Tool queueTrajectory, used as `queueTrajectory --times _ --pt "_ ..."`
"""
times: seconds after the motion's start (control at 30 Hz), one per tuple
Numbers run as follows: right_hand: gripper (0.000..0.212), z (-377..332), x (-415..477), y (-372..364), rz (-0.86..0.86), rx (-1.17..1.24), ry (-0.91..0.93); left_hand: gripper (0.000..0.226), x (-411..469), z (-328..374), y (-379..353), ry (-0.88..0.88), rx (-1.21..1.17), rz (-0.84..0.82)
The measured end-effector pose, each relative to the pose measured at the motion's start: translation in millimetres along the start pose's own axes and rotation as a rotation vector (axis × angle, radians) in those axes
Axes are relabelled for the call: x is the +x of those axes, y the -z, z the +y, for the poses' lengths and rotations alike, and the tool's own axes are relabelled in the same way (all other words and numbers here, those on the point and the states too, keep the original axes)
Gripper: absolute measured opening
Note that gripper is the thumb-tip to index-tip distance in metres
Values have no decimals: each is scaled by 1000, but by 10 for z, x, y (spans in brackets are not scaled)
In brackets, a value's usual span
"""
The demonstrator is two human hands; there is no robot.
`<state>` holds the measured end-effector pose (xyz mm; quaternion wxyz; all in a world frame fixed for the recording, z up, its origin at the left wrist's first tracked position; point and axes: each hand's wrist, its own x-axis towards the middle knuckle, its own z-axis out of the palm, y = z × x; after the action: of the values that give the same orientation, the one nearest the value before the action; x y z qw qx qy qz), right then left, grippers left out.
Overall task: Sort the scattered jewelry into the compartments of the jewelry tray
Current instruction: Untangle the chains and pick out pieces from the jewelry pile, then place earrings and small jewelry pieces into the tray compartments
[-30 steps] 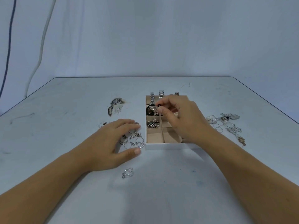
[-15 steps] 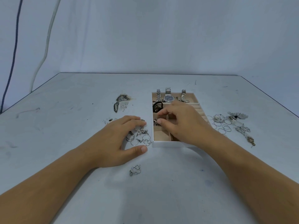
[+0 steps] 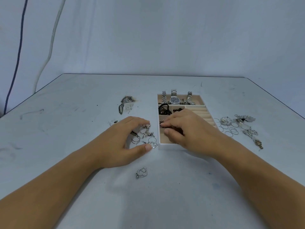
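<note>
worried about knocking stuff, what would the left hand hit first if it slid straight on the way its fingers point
Most likely the cluster of silver rings at the left hand's fingertips; just beyond stands the jewelry tray's white left wall. Whether it already touches them is unclear.

jewelry tray (image 3: 168, 147): white outside, tan inside
watch (image 3: 175, 100): silver band, dark face
hair ties (image 3: 164, 108): black
rings (image 3: 136, 140) by left hand (image 3: 120, 143): silver
</note>
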<state>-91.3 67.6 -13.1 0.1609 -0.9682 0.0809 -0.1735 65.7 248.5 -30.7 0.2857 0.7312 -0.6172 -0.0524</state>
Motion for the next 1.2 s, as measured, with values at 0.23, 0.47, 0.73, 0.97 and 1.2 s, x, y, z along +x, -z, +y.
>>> queueTrajectory --times 0.23,0.47,0.73,0.97,1.2 --pt "24 -101 61 81 46 101 7 24 73 -177 50 9 104 149" --pt "17 -156 110 27 6 60 27 24 97 -176 86 -67 171 157" --pt "24 -98 15 -72 3 105 -28 16 146 -82 57 -127 341 187" --pt "26 -93 2 -89 24 117 -29 12 145 -164 97 -114 412 193" --pt "26 -88 -4 -106 26 109 -31 13 41 -115 57 10 227 236"
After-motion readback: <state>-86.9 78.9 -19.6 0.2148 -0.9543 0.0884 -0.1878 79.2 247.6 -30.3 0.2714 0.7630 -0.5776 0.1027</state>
